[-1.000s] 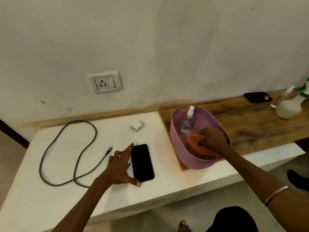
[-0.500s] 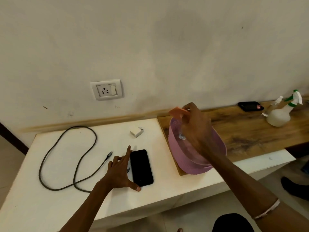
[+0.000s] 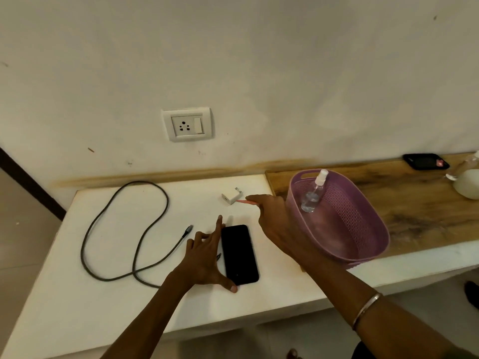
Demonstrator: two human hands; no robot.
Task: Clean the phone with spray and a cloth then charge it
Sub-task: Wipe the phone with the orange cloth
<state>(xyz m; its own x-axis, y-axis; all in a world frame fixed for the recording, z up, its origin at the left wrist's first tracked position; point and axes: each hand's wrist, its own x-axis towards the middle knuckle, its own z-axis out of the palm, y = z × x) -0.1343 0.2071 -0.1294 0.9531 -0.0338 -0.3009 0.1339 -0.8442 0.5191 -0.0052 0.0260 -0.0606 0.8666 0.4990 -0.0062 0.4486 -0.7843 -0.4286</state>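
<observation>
Worktop [image 3: 77, 294]: white, below a wall socket [image 3: 187, 124].
Phone [image 3: 239, 253]: we see it flat, face up, beside the left hand [image 3: 204, 257]; rigid, slick glass, so we take its long edges.
Left grip: spread, empty, thumb at the phone's corner.
Right hand [image 3: 274, 224]: grip pinched on a thin, limp pink cloth [image 3: 247, 201].
Spray bottle [image 3: 313, 193]: leans in the purple basket [image 3: 363, 229]; light.

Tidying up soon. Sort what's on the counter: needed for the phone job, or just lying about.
Needed: phone, pink cloth in right hand, spray bottle, cable, charger plug, wall socket.
Lying about: second phone, white bottle.
</observation>
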